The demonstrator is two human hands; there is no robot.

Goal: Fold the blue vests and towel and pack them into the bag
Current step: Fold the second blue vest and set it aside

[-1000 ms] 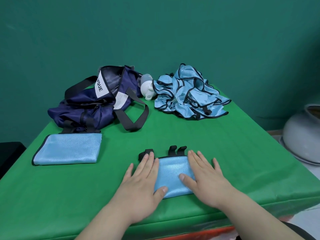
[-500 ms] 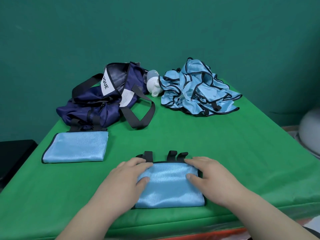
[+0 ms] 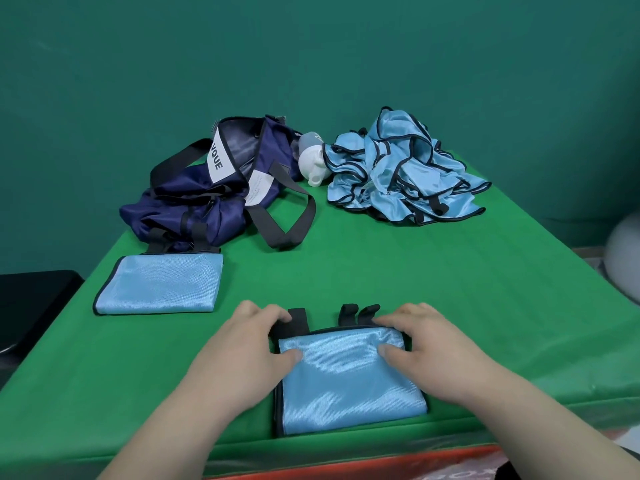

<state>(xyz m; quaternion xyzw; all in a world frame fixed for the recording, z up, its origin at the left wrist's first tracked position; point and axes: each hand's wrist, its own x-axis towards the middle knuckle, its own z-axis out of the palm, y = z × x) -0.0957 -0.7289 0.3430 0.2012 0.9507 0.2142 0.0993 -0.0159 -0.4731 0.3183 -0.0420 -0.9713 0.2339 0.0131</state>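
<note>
Progress looks partial: left hand and right hand pinch the far corners of one folded vest near the edge of the table; another folded cloth lies by the bag, crumpled vests wait behind, nothing seemingly packed.

This looks like a plain indoor set-up for tabletop work, not a lived-in room: a table draped in bright green cloth stands against a bare teal wall. A dark low block sits left, a blurred pale rounded vessel right
</note>
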